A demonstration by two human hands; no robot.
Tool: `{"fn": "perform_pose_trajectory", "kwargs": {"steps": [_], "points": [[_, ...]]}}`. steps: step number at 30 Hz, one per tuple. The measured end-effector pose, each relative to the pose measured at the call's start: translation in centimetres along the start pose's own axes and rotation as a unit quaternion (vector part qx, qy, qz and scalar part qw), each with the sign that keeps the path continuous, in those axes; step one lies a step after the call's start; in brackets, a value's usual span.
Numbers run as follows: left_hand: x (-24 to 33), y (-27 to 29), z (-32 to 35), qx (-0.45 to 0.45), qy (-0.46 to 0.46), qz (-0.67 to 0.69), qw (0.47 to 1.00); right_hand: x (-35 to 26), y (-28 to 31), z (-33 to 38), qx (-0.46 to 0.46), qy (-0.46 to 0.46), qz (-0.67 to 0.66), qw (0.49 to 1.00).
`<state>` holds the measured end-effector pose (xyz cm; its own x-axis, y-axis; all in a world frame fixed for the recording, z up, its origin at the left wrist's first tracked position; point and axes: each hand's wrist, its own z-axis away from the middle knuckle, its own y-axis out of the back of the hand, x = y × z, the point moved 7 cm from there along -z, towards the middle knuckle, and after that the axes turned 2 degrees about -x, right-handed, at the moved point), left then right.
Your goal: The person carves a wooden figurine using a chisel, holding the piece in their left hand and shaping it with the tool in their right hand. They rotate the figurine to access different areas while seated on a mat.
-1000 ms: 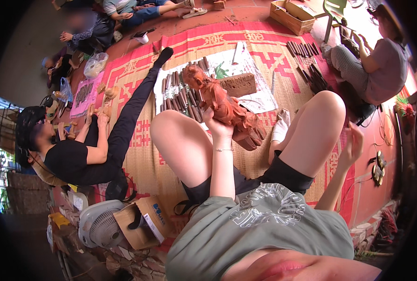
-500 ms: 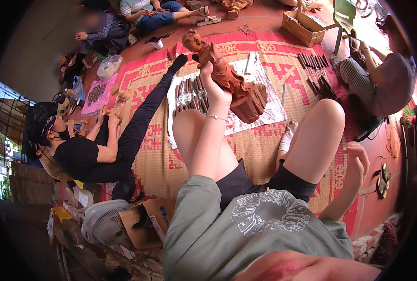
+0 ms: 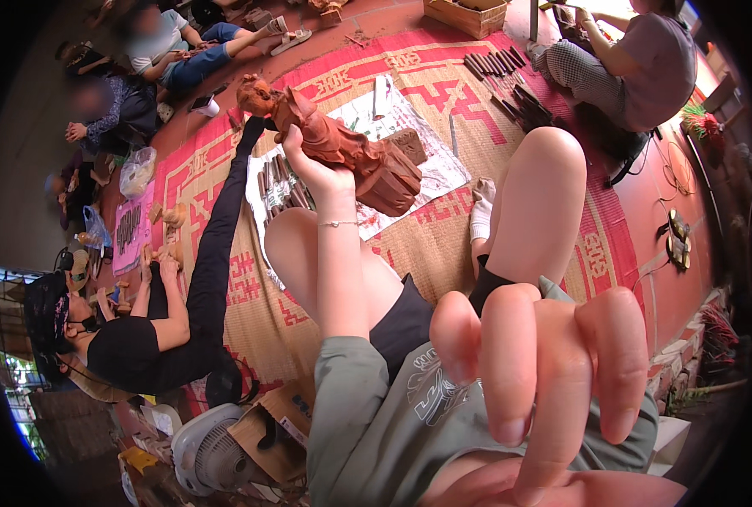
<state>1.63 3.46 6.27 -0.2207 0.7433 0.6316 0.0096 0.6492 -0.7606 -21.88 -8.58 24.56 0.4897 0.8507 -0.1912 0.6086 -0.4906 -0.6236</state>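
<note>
Right hand (image 3: 549, 355) has swung up and in from the side, fingers loosely bent, nothing in it; hands well apart. Left hand (image 3: 325, 169) alone clamps the statue (image 3: 346, 144), tilted, over the sheet (image 3: 439, 173) and chisels (image 3: 278, 188). Top-heavy twist or loosening grip could drop it, chipping carved detail

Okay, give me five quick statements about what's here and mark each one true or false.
1. The left hand grips a reddish-brown carved figure. True.
2. The right hand holds a chisel. False: it is close to the camera, with nothing seen in its fingers.
3. A white sheet lies on the patterned mat. True.
4. A wooden crate stands beside the fan. False: it is at the mat's far side.
5. The carved figure's head points toward the picture's left. True.
</note>
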Motion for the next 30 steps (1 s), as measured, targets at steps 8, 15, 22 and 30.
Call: {"fn": "perform_pose_trajectory", "kwargs": {"steps": [8, 15, 22, 30], "points": [[-0.4, 0.3, -0.1, -0.007, 0.016, 0.022, 1.0, -0.4, -0.7, 0.3, 0.057, 0.004, 0.082, 0.995], [0.6, 0.2, 0.5, 0.019, 0.009, 0.005, 1.0, -0.9, 0.0, 0.7, -0.042, -0.011, 0.0, 0.999], [1.6, 0.3, 0.8, 0.014, -0.018, -0.009, 1.0, -0.3, -0.1, 0.4, -0.143, -0.062, -0.081, 0.984], [0.0, -1.2, 1.6, 0.006, 0.019, -0.026, 0.999, 1.7, 1.1, -3.9, -0.105, -0.092, -0.048, 0.989]]}}
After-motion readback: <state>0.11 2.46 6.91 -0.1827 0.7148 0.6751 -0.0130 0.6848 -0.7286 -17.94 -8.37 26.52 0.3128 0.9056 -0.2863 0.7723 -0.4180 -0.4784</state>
